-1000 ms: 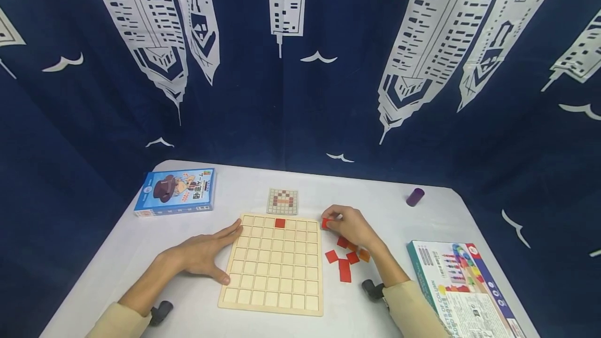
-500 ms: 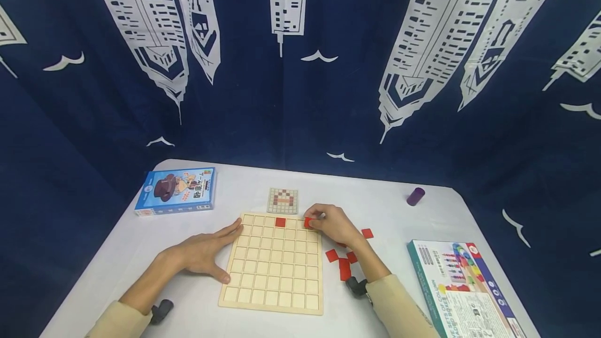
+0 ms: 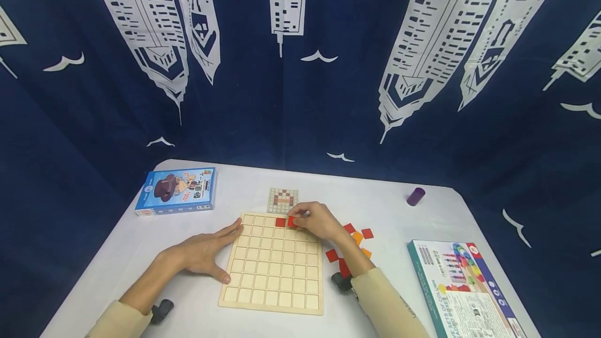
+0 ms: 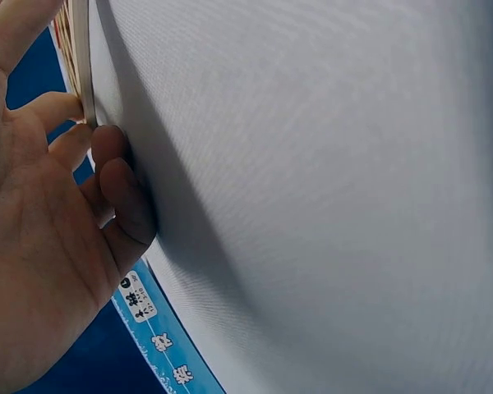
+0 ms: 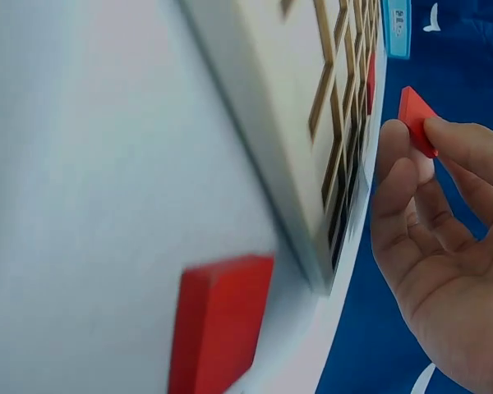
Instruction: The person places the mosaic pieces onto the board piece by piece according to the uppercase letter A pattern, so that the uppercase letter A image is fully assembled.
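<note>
A light wooden grid board [image 3: 272, 257] lies on the table. One red square tile [image 3: 280, 222] sits in a cell of its far row. My right hand [image 3: 319, 221] pinches another red tile [image 3: 292, 221] between thumb and fingers just right of that one; the right wrist view shows this pinched tile [image 5: 416, 123] tilted above the board. With fingers spread, my left hand [image 3: 205, 255] rests along the board's left edge. In the left wrist view its fingertips touch the board's side. A small card [image 3: 283, 201] with a coloured grid pattern lies just beyond the board.
Several loose red tiles [image 3: 332, 255] and orange tiles [image 3: 358, 238] lie right of the board, partly behind my right forearm. A blue box [image 3: 176, 192] stands at the far left, a white and teal box [image 3: 469, 286] at the right. A purple cylinder [image 3: 415, 196] is at the far right.
My right hand has carried the pinched red tile leftward from beside the board to over its far row. Loose tiles on the right have shifted about. The left hand stays in place.
</note>
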A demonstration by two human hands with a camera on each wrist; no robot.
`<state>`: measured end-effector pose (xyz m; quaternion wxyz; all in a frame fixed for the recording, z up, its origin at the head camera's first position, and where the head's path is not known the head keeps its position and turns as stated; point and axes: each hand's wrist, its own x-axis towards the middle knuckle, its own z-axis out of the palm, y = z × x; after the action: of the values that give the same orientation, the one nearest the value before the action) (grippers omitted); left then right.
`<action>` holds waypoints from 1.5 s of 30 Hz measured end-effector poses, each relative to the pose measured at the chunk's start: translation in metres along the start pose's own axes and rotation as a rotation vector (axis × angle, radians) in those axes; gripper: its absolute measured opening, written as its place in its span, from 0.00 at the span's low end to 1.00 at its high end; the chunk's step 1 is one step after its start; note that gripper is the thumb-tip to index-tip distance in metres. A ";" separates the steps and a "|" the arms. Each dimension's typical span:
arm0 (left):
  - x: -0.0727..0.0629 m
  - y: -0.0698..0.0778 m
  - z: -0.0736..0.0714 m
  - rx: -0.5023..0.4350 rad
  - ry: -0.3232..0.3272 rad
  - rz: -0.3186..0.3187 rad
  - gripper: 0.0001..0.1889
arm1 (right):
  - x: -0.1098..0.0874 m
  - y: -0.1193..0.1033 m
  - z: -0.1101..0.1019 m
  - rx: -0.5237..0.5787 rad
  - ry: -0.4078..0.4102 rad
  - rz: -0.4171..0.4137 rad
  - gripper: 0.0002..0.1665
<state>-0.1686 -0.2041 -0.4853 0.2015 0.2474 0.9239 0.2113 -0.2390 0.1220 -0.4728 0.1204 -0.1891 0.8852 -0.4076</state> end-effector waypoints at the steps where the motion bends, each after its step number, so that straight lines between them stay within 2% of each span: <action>1: 0.000 0.000 0.000 -0.003 -0.001 0.001 0.67 | 0.001 -0.001 0.001 0.011 -0.010 0.004 0.09; 15: 0.000 0.001 0.000 -0.007 -0.025 -0.019 0.66 | 0.011 -0.016 0.025 0.090 -0.115 -0.049 0.11; 26: -0.001 0.000 0.000 -0.012 -0.021 -0.009 0.67 | 0.018 -0.029 0.038 -0.069 -0.151 -0.100 0.11; 35: 0.000 0.000 -0.001 -0.008 -0.012 0.010 0.67 | 0.022 -0.032 0.042 -0.110 -0.153 -0.091 0.08; 45: 0.001 -0.001 0.001 -0.009 -0.011 -0.005 0.67 | 0.023 -0.032 0.044 -0.136 -0.132 -0.086 0.06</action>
<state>-0.1692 -0.2043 -0.4863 0.2080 0.2456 0.9224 0.2136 -0.2357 0.0638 -0.4776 0.1475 -0.2611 0.8921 -0.3379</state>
